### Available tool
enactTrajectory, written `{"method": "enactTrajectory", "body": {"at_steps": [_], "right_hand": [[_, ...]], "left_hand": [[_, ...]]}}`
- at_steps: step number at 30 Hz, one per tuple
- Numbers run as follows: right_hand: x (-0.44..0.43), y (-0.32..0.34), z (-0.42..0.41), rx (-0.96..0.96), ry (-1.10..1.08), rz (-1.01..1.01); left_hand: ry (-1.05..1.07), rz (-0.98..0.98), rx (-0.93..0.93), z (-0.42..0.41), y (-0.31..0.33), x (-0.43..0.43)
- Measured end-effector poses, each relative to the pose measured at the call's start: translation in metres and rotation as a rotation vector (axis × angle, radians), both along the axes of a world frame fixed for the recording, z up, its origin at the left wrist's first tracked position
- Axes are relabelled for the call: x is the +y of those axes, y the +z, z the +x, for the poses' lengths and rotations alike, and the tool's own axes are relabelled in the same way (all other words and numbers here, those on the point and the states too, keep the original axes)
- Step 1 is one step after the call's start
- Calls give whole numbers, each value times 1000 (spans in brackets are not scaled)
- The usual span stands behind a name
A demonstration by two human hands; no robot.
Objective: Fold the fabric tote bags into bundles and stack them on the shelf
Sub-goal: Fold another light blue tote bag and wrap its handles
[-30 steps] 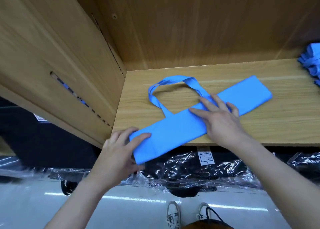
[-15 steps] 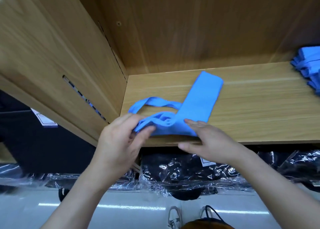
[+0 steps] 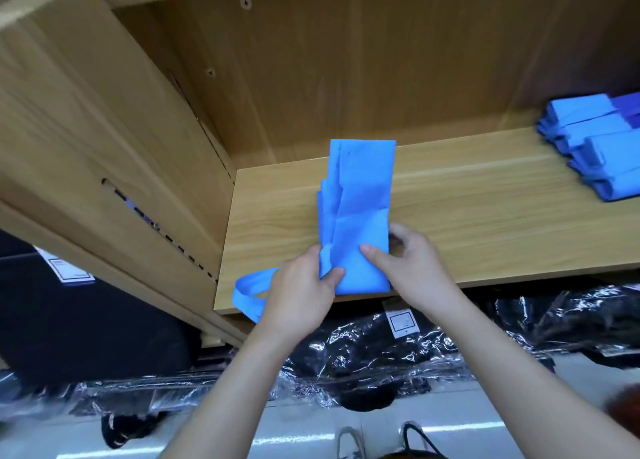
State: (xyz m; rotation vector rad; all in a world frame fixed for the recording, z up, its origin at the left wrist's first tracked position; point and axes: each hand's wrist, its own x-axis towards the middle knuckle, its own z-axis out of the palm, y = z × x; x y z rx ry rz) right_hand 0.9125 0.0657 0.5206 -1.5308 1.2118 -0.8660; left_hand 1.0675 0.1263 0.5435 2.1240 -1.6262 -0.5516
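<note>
A blue fabric tote bag (image 3: pixel 360 195), folded into a long narrow strip, lies on the wooden shelf (image 3: pixel 485 236) and points straight away from me. My left hand (image 3: pixel 301 292) grips its near left edge, thumb on top, fingers beneath. My right hand (image 3: pixel 412 268) pinches the near right corner, thumb lying on the fabric. The bag's handle loop (image 3: pixel 249 292) hangs off the shelf's front edge to the left of my left hand. A stack of folded blue bundles (image 3: pixel 595 143) sits at the shelf's far right.
The cabinet's wooden side wall (image 3: pixel 121 146) rises on the left and the back panel (image 3: pixel 381 60) stands behind. Black goods in clear plastic wrap (image 3: pixel 398 354) fill the level below the shelf. Shoes (image 3: pixel 349 441) and pale floor show at the bottom.
The strip has swung from lying slantwise across the shelf to pointing straight back. Both hands have moved to its near end, and the handle loop now hangs off the front edge.
</note>
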Motion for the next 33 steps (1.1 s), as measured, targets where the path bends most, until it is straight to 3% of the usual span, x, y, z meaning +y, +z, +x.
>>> {"method": "enactTrajectory", "body": {"at_steps": [3,6,9,12,16,19,21,25,29,31,33], "right_hand": [[-7,0,8,352,-27,-120],[-8,-4,15,523,-30,-125],[-10,-3,19,591,-6,-124],[-12,0,20,601,38,-79],[-8,6,20,681,88,-87],[-11,11,16,775,111,-79],[-24,15,16,703,94,-39],[-68,17,26,379,39,120],[-87,10,35,230,17,191],[-86,8,34,184,17,190],[-85,7,31,181,35,175]], "left_hand": [[105,-11,131,0,-7,4],[123,-71,183,2,-14,8],[32,-173,-155,0,-13,14],[-197,-242,-488,2,-17,14],[-389,-2,-279,14,-27,9],[-430,28,-277,16,-27,4],[-452,55,-306,13,-23,4],[-492,60,-322,10,-15,8],[-561,165,-492,15,-14,12],[-613,56,-587,18,-19,13],[-629,-74,-545,24,-28,11]]}}
